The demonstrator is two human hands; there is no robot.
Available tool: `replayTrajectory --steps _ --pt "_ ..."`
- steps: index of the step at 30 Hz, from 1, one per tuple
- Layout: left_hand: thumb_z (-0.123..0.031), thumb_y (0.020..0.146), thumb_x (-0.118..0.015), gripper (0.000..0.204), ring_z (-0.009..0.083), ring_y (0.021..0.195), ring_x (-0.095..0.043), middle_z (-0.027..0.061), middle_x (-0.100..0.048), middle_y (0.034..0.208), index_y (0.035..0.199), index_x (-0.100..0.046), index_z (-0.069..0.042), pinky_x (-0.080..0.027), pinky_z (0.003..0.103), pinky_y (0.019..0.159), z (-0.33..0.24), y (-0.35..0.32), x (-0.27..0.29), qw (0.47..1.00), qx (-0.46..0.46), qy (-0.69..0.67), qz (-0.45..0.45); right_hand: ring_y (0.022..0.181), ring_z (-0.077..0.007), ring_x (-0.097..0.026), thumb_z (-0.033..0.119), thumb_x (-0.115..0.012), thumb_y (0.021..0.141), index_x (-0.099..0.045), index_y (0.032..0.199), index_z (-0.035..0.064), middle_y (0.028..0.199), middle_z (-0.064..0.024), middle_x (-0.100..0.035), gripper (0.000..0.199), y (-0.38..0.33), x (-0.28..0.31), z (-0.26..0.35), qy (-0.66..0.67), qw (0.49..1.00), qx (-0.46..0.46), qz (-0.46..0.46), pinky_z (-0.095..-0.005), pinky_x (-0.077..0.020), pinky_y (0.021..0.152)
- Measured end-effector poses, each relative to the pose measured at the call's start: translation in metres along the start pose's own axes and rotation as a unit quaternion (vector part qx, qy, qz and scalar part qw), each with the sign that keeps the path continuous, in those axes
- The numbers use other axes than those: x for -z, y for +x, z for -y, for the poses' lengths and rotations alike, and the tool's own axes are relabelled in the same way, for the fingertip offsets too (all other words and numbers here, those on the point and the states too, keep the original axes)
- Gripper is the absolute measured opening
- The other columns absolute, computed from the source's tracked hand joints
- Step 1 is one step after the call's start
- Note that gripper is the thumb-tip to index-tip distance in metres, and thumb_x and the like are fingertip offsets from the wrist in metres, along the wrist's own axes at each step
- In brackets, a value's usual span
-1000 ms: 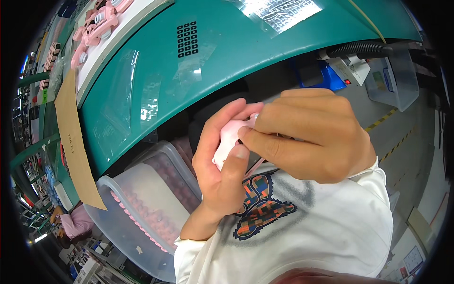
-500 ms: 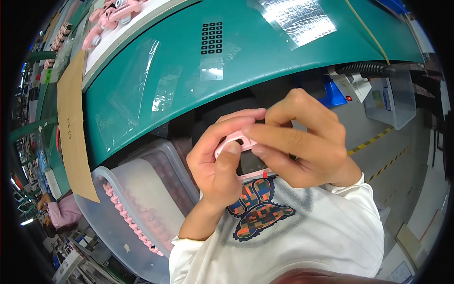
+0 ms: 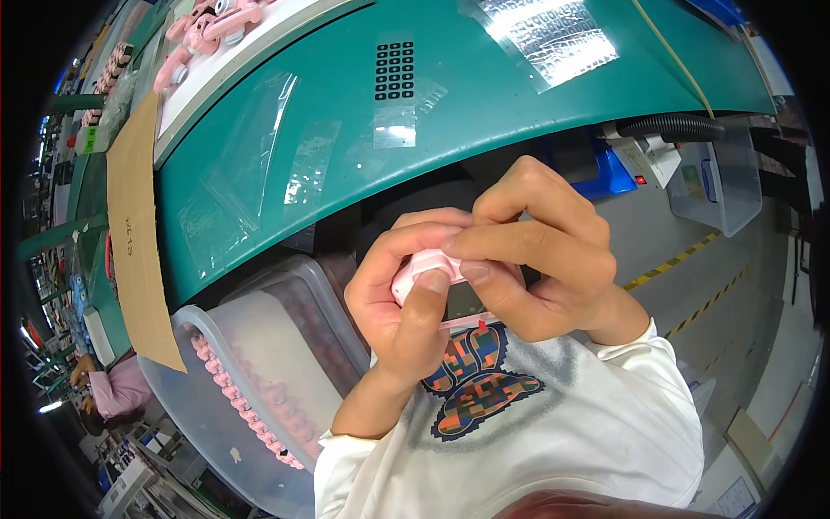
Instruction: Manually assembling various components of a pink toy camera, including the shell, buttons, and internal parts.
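Observation:
Both hands hold one small pink plastic part (image 3: 425, 266) with a dark screen-like face, close to my chest below the green table edge. My left hand (image 3: 406, 298) wraps it from the left, thumb pressed on its front. My right hand (image 3: 540, 255) covers it from the right, with forefinger and thumb pinched on its top edge. Most of the part is hidden by fingers.
A green worktable (image 3: 484, 95) curves overhead with clear plastic sheets, a black dot sticker sheet (image 3: 394, 69) and pink parts on a white tray (image 3: 207, 26). A clear bin (image 3: 259, 381) with rows of pink parts sits at lower left. A cardboard strip (image 3: 134, 242) lies left.
The head view has shifted, so the hands sit lower and more central. The right hand's fingers have slid to pinch the top of the pink part; the left thumb now presses its front.

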State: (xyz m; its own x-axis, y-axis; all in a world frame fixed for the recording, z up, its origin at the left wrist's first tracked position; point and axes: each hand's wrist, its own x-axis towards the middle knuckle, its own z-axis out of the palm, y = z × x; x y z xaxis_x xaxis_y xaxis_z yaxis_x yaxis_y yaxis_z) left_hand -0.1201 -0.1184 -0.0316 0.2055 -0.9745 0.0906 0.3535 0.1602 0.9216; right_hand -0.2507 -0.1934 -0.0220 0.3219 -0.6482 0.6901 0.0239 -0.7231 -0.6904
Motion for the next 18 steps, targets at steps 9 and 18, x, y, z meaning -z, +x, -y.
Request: replayTrajectory --steps 9,18 --pt "-0.006 0.083 -0.053 0.032 0.0252 0.092 -0.063 0.022 -0.067 0.111 0.11 -0.065 0.004 -0.051 0.032 0.082 -0.0023 0.0003 0.0055 0.994 -0.061 0.092 0.023 0.063 -0.0141 -0.041 -0.004 -0.066 0.066 -0.073 0.087 0.0028 0.08 -0.0056 -0.056 0.023 0.0 -0.0029 0.0004 0.011 1.0 0.013 -0.008 -0.0246 -0.0373 0.054" --pt "-0.005 0.082 -0.051 0.038 0.0262 0.096 -0.062 0.0217 -0.066 0.113 0.116 -0.063 0.006 -0.05 0.033 0.085 -0.0056 -0.0002 0.0007 0.995 -0.033 0.094 0.015 0.064 -0.0135 -0.041 -0.005 -0.064 0.068 -0.074 0.088 0.0024 0.08 -0.0051 -0.056 0.023 0.0004 -0.0023 0.0001 0.044 0.998 -0.045 -0.009 -0.0234 -0.0358 0.055"
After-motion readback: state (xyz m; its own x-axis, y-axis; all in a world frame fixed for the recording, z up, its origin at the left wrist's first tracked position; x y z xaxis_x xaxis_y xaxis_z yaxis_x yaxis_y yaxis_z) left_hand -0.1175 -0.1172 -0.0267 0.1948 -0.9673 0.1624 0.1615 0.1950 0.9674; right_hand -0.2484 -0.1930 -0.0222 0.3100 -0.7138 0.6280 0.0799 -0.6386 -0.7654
